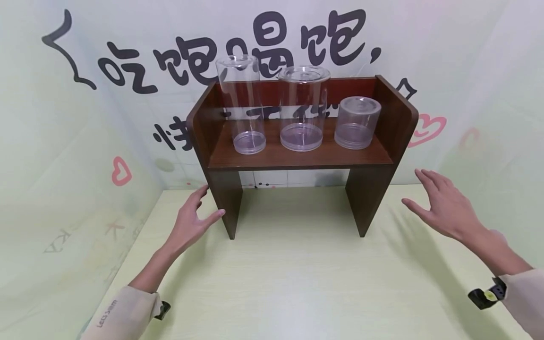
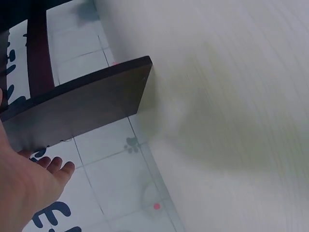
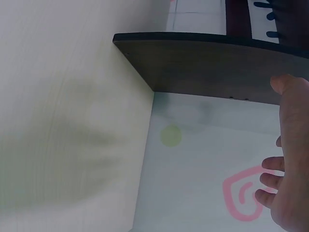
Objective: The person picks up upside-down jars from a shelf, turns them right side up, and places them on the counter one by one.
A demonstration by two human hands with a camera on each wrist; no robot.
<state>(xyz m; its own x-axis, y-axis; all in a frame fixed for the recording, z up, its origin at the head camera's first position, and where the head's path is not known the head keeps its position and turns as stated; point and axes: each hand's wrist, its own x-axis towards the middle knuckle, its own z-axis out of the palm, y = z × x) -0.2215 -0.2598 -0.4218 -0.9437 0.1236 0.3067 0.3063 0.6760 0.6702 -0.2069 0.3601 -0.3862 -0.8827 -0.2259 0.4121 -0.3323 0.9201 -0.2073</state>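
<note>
A dark brown wooden shelf stands at the back of the table. Three clear lidded containers are lined up on its board: a tall narrow jar, a wide jar and a short jar. My left hand is beside the shelf's left side panel, thumb and fingers spread apart with nothing held; whether it touches the panel I cannot tell. To the right of the shelf, my right hand hovers apart from the panel, fingers extended. In the right wrist view, the right side panel lies near the thumb.
Under the shelf is a pale table. A white cloth with black lettering and pink hearts hangs behind and at both sides. Each wrist has a black strap, the right one showing clearly below the sleeve.
</note>
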